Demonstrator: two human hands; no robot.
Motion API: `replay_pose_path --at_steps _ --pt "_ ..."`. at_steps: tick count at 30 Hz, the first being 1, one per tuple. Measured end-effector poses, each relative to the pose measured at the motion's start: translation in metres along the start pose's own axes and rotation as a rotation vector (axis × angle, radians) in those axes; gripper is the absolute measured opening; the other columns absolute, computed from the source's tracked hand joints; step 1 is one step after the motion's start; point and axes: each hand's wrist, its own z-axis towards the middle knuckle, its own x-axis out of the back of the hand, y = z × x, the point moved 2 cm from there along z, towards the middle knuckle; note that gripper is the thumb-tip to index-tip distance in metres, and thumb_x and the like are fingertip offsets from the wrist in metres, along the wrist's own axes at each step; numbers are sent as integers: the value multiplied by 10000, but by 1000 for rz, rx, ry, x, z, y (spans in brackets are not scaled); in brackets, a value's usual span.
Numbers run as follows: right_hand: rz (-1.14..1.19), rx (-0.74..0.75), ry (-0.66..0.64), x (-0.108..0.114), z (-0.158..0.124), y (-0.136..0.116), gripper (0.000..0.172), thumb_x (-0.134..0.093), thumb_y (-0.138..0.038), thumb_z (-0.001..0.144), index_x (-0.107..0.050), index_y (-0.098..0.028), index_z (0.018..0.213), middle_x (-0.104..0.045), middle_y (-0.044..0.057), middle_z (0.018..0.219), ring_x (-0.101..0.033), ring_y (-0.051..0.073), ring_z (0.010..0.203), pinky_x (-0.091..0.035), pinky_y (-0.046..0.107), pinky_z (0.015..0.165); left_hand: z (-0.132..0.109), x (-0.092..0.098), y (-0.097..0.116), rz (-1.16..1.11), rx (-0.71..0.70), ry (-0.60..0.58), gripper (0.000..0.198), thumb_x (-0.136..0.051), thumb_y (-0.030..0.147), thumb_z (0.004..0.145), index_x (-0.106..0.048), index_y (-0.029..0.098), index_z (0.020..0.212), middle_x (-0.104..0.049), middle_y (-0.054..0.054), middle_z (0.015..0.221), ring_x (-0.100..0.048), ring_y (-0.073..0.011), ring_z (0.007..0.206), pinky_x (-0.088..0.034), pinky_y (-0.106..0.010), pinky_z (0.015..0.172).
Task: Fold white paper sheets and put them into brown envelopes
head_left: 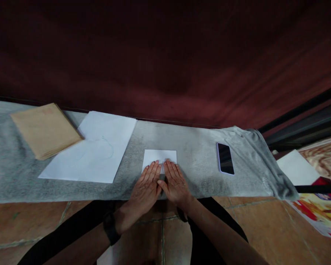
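A small white folded sheet of paper (160, 154) lies on the grey cloth in front of me. My left hand (146, 183) rests flat on its near left part, fingers stretched out and pointing away from me. On the near right part lies my right hand (175, 182), also flat with its fingers straight. The two thumbs meet or nearly meet below the paper's near edge. Between the fingertips a narrow strip of the paper shows, with what looks like a crease. Both palms cover the rest of the near edge.
Grey cloth (193, 147) covers the long narrow surface. At left, a stack of brown paper (46, 129) overlaps large white sheets (99, 143). A phone (225, 158) lies to the right. Beyond hangs a dark red curtain (165, 81). A colourful printed box (320, 209) stands at far right.
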Motion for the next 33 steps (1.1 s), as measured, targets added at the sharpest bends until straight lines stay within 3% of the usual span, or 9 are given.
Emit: replay_pose_path --at_steps 6,16,26,33 --pt "-64 -35 21 -1 0 14 715 -369 -506 1085 -280 -53 1631 -333 197 1668 -312 299 1561 -308 507 1266 -1 9 -8 -23 47 4 677 -390 365 1054 -237 35 1624 -315 -224 1668 -280 -296 1569 -317 -488 1274" --pt "-98 -73 34 -2 1 31 716 -347 -508 1090 -312 -17 1610 -362 238 1648 -337 337 1543 -324 530 1238 -2 13 -23 -39 128 70 693 -390 372 1050 -209 50 1637 -340 -214 1660 -312 -309 1557 -332 -511 1261" --pt "-80 -126 4 0 3 30 737 -385 -505 1081 -235 -54 1645 -337 222 1665 -318 338 1552 -293 535 1251 4 16 -29 -14 180 76 671 -397 351 1042 -278 7 1605 -389 -252 1625 -329 -329 1548 -319 -539 1263" --pt "-8 -176 -19 8 13 26 698 -284 -494 1103 -221 -64 1650 -282 198 1692 -271 303 1576 -267 527 1266 24 20 -25 -50 54 38 648 -414 348 1040 -307 59 1610 -349 -188 1662 -277 -288 1571 -257 -504 1299"
